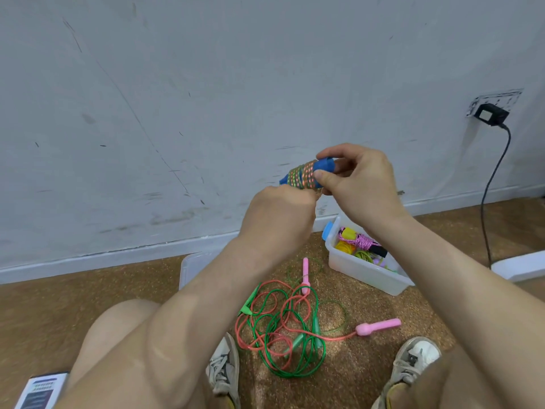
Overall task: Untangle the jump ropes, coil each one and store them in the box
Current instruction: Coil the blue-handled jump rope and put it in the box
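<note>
**Wrapped rope bundle held aloft; tangle remains on floor**

The right hand [359, 184] pinches the blue handles [324, 166] between thumb and fingers, in front of the wall. A green-and-orange braided rope [303, 178] is wound tightly round them. The left hand [280, 211] sits fist-like against the bundle's lower edge; its grip is hidden. On the floor [118, 290] lie a green rope [295, 370] and a red rope [244, 338], intertwined, with a pink handle [379, 326]. The clear box [362, 271] beside them holds coiled ropes.
</note>
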Motion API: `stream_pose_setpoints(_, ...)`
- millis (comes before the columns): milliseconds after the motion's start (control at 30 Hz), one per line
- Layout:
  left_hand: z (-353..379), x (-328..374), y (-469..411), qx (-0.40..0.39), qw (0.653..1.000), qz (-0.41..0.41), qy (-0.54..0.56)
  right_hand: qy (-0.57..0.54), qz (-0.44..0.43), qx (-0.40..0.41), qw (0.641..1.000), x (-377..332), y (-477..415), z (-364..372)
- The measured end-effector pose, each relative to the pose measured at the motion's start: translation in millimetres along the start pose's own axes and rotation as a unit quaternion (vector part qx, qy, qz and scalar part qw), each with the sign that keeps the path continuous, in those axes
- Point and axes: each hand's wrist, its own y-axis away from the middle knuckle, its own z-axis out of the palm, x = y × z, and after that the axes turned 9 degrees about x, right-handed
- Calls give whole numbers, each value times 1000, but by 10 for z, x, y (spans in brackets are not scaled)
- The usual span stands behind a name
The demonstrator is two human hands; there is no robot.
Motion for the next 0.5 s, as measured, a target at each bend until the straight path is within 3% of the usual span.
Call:
stream_pose_setpoints(167, -89, -41, -15, -16, 1000, 8, -25, 42, -42, 11, 998, -18, 15, 14)
stream_pose_setpoints(333, -204, -2, -8, -33, 999, 28, -27, -10, 14, 37, 999, 22, -27, 9)
stream_pose_setpoints(500, -201, -57, -13, -4, 998, 57, -11, 105, -86, 21, 991, 11, -12, -22)
